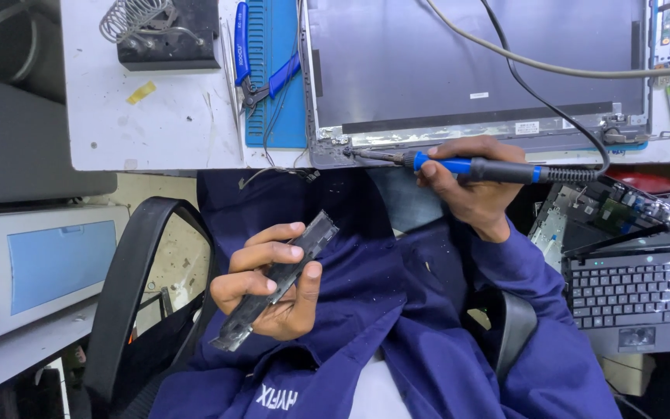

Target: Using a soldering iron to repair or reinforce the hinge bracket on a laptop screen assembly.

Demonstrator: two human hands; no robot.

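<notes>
My right hand (471,186) grips a soldering iron (498,169) with a blue and black handle. Its metal tip touches the hinge corner of a grey laptop lid (474,62) lying on the white bench (157,116). My left hand (269,279) holds a long black plastic strip (277,279) over my lap, away from the bench. The iron's black cable runs up across the lid.
A blue mat (281,85) with blue-handled cutters (253,58) lies left of the lid. A black iron stand with a coil (164,31) sits at the back left. A black laptop base with keyboard (637,291) is at my right, a black chair arm (129,287) at my left.
</notes>
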